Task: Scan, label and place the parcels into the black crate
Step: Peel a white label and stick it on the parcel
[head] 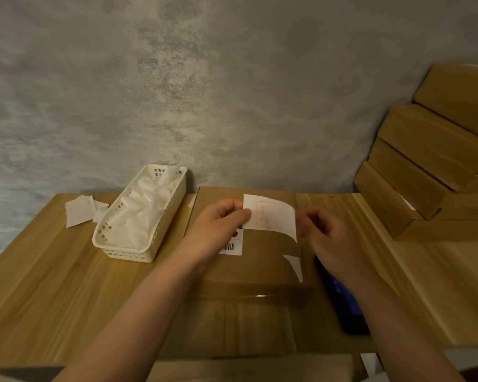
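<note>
A brown cardboard parcel (249, 271) lies flat on the wooden table in front of me, with a barcode sticker (232, 248) on its top. Above it I hold a white label (271, 216). My left hand (221, 227) pinches the label's left edge between thumb and fingers. My right hand (329, 244) is at the label's right edge with fingers curled; it is blurred, and its hold on the label's backing cannot be made out. A clear strip with a white corner (294, 264) curls down from the label. No black crate is in view.
A white slotted basket (105, 238) full of white label rolls stands left of the parcel, with loose paper slips (79, 210) behind it. Several cardboard boxes (431, 161) are stacked at the right. A dark handheld device (342, 304) lies right of the parcel.
</note>
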Motion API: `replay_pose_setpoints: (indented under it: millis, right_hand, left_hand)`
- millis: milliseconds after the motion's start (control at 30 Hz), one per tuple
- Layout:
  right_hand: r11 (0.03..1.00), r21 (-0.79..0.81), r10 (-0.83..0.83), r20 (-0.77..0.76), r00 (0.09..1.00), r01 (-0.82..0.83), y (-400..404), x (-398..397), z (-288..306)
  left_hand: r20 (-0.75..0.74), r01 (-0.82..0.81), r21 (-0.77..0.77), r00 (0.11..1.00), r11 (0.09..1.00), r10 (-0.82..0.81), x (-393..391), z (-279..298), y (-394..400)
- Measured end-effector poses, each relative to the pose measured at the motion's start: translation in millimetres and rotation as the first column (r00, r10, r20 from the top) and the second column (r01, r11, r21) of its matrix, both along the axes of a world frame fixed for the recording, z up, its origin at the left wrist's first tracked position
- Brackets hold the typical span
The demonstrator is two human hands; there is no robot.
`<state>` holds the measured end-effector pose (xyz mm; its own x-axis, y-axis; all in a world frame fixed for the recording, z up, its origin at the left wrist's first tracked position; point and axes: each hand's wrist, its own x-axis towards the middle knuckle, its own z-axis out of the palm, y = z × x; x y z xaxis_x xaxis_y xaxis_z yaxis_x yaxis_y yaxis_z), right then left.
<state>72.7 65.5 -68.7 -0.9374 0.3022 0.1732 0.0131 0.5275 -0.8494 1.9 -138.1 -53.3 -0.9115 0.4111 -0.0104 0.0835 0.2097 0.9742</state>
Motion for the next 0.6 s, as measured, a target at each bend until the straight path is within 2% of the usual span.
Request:
replay_pose_setpoints:
  millis: [100, 200, 233, 333, 433, 600]
  right_hand:
    - [0.998, 0.068, -0.006, -0.013, 1.000, 0.007, 4, -13, -3]
    - [0.999, -0.028, -0.016, -0.020, 1.000, 0.016, 9, -27, 6]
    - [1.000, -0.017, -0.001, 0.001, 1.000, 0.001, 10, -34, 9]
    - [0.994, 0.101, 0.024, 0.049, 0.998, -0.029, 15, -56, 8]
    - [0.985, 0.171, -0.024, 0.053, 0.998, 0.015, 25, -82, 0]
    - [0.978, 0.209, -0.054, 0.209, 0.976, 0.010, 44, -116, -10]
  left_hand:
    - [-0.010, -0.005, -0.050, 1.000, 0.999, 0.005, -17, 0, 9]
    - [-0.045, -0.040, -0.100, 0.998, 0.994, 0.035, -41, 0, 17]
    - [-0.052, -0.051, -0.115, 0.998, 0.992, 0.045, -49, 2, 20]
    - [-0.065, -0.060, -0.150, 0.997, 0.987, 0.051, -70, 6, 29]
    - [-0.049, -0.049, -0.199, 0.998, 0.979, 0.040, -88, 3, 40]
    - [-0.105, -0.047, -0.404, 0.994, 0.914, 0.005, -111, -9, 54]
